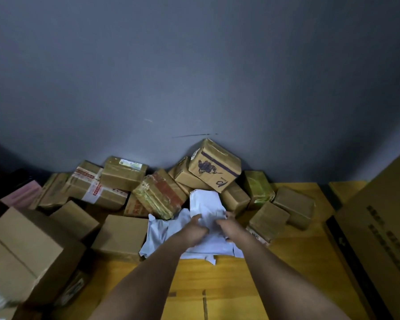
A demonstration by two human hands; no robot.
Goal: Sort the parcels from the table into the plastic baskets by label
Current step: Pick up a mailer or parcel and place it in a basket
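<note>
A heap of cardboard parcels lies on the yellow wooden table point(219, 280) against the grey wall. In front of the heap sit white soft mailer bags. Both my hands hold the top white bag point(207, 204): my left hand point(193, 229) grips its left lower part, my right hand point(229, 226) pinches its right edge. Another white bag point(158, 236) lies flat beneath, to the left. A taped box with a purple horse print point(214, 166) tops the heap just behind. No plastic basket is in view.
Plain brown boxes point(121, 234) and a large one point(26, 252) crowd the left side. A tall carton with black print point(379, 229) stands at the right edge. Small taped boxes point(269, 221) lie right of my hands. A pink parcel point(21, 195) is far left.
</note>
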